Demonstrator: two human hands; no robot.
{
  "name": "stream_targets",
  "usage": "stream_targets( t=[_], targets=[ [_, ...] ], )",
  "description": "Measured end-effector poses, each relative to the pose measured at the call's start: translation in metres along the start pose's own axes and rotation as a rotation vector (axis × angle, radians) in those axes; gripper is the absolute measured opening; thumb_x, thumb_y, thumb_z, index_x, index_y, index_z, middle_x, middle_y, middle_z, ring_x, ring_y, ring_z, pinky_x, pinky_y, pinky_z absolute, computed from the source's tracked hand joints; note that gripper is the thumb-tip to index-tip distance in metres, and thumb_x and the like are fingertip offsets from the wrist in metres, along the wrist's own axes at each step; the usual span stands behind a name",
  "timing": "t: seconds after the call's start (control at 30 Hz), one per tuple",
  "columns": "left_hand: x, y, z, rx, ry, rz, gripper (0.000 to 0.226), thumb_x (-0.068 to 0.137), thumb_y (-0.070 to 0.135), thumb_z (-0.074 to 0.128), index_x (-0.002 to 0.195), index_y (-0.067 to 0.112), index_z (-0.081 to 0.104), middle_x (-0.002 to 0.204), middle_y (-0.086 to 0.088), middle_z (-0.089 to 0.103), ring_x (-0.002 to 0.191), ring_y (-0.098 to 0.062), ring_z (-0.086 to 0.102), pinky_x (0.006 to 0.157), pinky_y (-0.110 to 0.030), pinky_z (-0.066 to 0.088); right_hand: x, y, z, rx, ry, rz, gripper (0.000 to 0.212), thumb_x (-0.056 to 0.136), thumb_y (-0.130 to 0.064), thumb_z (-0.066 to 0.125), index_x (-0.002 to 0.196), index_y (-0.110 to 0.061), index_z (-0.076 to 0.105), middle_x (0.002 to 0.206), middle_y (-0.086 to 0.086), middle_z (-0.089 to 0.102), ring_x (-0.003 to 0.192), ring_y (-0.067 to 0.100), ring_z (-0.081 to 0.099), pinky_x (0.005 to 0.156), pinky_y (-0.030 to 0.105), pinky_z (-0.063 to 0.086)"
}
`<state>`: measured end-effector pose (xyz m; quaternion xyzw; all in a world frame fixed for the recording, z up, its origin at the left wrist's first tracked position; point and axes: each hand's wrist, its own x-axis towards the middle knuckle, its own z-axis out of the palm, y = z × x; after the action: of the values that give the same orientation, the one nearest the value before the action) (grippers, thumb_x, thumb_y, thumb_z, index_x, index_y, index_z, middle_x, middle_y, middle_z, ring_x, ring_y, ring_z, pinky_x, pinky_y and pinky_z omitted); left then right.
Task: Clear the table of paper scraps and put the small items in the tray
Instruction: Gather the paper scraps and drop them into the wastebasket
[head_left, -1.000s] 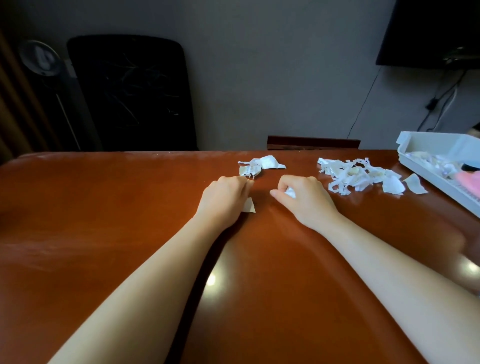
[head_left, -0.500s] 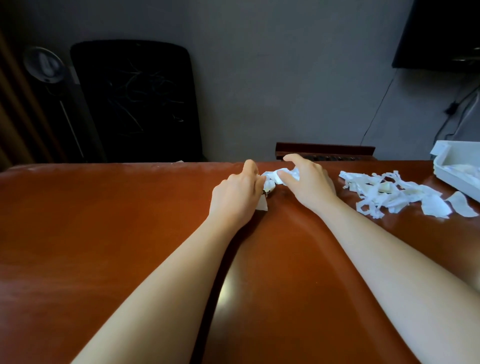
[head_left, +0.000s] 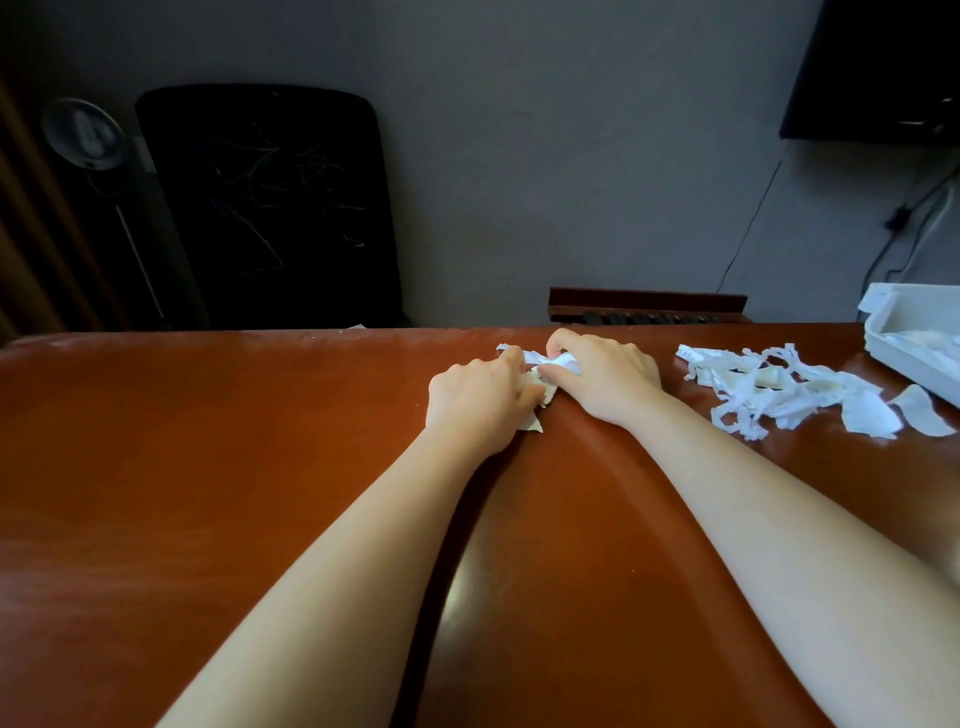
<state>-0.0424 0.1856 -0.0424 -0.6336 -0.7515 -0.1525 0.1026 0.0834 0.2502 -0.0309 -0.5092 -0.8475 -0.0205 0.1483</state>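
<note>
On the tabletop (head_left: 208, 467), the left hand (head_left: 478, 400) and right hand (head_left: 602, 379) both pinch a small wad of paper scraps (head_left: 545, 364), likely gathering it; a bigger scrap pile (head_left: 769, 389) lies beside the white tray (head_left: 904, 338)

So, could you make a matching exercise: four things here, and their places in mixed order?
1. white tray
2. big scrap pile
3. small scrap bunch
4. black chair

a. held between left hand and right hand
b. behind the table, left side
c. on the table, far right
d. lying loose, right of the hands

Pairs: 1-c, 2-d, 3-a, 4-b
</note>
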Motion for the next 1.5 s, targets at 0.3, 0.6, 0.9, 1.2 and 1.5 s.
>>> stream_targets(
  t=[0.3, 0.6, 0.9, 1.2, 1.5],
  targets=[
    [-0.002, 0.003, -0.004, -0.051, -0.066, -0.022, 0.046, 0.093, 0.047, 0.047, 0.128, 0.017, 0.044, 0.124, -0.003, 0.046, 0.078, -0.016, 0.050, 0.056, -0.023, 0.038, -0.002, 0.001, 0.002, 0.121, 0.016, -0.015, 0.022, 0.094, -0.046, 0.047, 0.098, -0.025, 0.055, 0.123, -0.002, 0.052, 0.098, 0.021, 0.053, 0.071, 0.028, 0.034],
    [-0.028, 0.010, -0.016, -0.064, -0.090, -0.010, 0.022, 0.094, 0.024, 0.050, 0.113, 0.013, 0.049, 0.104, -0.005, 0.059, 0.077, -0.018, 0.051, 0.061, -0.027, 0.038, -0.025, -0.004, -0.003, 0.222, 0.055, -0.020, 0.015, 0.094, -0.036, 0.051, 0.089, -0.022, 0.052, 0.096, 0.000, 0.062, 0.082, 0.014, 0.049, 0.056, 0.019, 0.030],
    [-0.074, 0.007, -0.043, -0.204, -0.081, -0.074, 0.021, 0.096, 0.024, 0.046, 0.114, 0.013, 0.045, 0.104, -0.005, 0.063, 0.073, -0.014, 0.046, 0.060, -0.024, 0.034, -0.062, -0.010, -0.012, 0.517, 0.082, 0.067, 0.031, 0.096, -0.035, 0.046, 0.082, -0.012, 0.061, 0.083, 0.002, 0.061, 0.085, 0.015, 0.058, 0.065, 0.019, 0.041],
    [-0.113, 0.004, -0.055, -0.251, -0.102, -0.165, 0.036, 0.095, 0.021, 0.052, 0.126, 0.013, 0.037, 0.114, -0.008, 0.063, 0.091, -0.023, 0.061, 0.068, -0.026, 0.044, -0.105, -0.022, -0.024, 0.623, 0.157, 0.130, 0.028, 0.095, -0.032, 0.050, 0.078, -0.011, 0.058, 0.077, 0.000, 0.058, 0.075, 0.011, 0.053, 0.061, 0.015, 0.039],
    [-0.155, -0.002, -0.066, -0.078, -0.079, -0.141, 0.012, 0.092, 0.026, 0.047, 0.086, 0.016, 0.048, 0.101, -0.005, 0.063, 0.090, -0.027, 0.060, 0.066, -0.030, 0.041, -0.148, -0.036, -0.035, 0.636, 0.129, 0.044, 0.038, 0.094, -0.029, 0.051, 0.058, -0.022, 0.042, 0.059, -0.005, 0.046, 0.060, 0.009, 0.046, 0.055, 0.020, 0.036]
  ],
)
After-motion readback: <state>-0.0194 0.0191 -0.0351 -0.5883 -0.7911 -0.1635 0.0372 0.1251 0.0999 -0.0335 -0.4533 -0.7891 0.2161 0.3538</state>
